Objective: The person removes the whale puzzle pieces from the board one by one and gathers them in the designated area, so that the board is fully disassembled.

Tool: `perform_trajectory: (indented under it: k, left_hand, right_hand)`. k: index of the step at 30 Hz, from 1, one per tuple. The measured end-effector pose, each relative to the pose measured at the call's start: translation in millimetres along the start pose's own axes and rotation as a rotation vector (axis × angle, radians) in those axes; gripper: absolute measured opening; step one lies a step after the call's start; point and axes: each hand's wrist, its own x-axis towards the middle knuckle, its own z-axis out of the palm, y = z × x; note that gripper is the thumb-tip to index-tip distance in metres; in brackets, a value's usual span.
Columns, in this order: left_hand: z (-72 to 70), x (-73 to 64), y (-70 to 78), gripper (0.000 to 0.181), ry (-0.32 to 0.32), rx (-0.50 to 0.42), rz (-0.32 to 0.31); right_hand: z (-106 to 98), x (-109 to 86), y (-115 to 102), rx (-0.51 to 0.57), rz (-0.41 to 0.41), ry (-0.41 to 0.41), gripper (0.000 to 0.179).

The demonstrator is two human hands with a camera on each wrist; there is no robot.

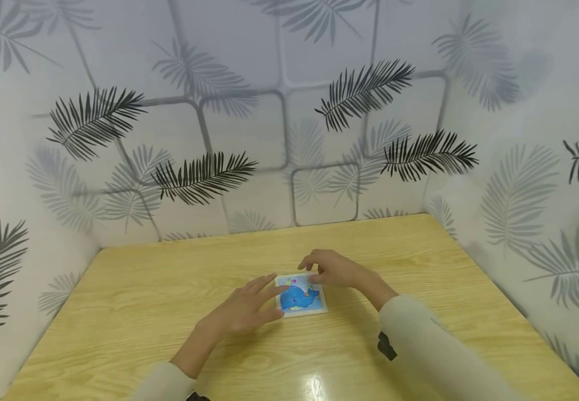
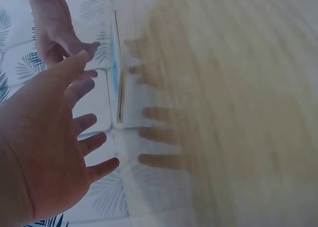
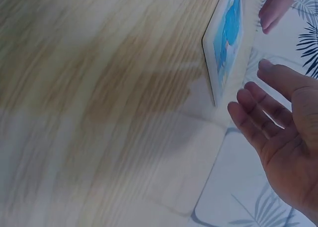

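Note:
A flat square picture board [image 1: 300,301] with a blue whale on it and a white border lies on the wooden table. My left hand [image 1: 244,308] hovers at its left side, fingers spread and overlapping the board's edge in the head view. On the far right side, my right hand [image 1: 335,269] is held over the upper corner with its fingers slightly bent. Seen from the left wrist, the board [image 2: 117,70] is nearly edge-on, and the left palm [image 2: 49,137] holds nothing. The right wrist view shows the board's thin side [image 3: 211,73] beside loosely bent right fingers [image 3: 253,117].
The light wood table [image 1: 159,312] has a glossy surface with a bright reflection near its front. Behind it and at both sides stand walls [image 1: 249,211] covered in grey and black leaf patterns. Pale sleeves [image 1: 434,345] cover both forearms.

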Motion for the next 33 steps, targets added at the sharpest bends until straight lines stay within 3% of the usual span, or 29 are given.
perform_trajectory:
  k: [6, 11, 17, 24, 33]
  left_hand:
    - [10.5, 2.7, 0.6, 0.053, -0.002, -0.002, 0.019]
    - [15.0, 2.3, -0.9, 0.051, -0.016, 0.023, 0.01]
    - [10.5, 6.3, -1.9, 0.051, -0.033, 0.072, -0.029]
    - [2.4, 8.4, 5.7, 0.051, -0.073, 0.071, -0.045]
    - [1.6, 11.0, 3.5, 0.052, -0.093, 0.092, -0.056]
  right_hand:
    - [20.8, 18.7, -1.6, 0.068, 0.049, -0.024, 0.029]
    - [32.9, 30.9, -6.2, -0.003, 0.076, -0.072, 0.027]
    - [30.1, 39.8, -11.4, -0.115, 0.034, -0.114, 0.03]
    - [26.3, 42.2, -9.7, -0.16, 0.023, -0.144, 0.03]
    - [23.3, 46.6, -12.9, -0.235, -0.01, -0.195, 0.038]
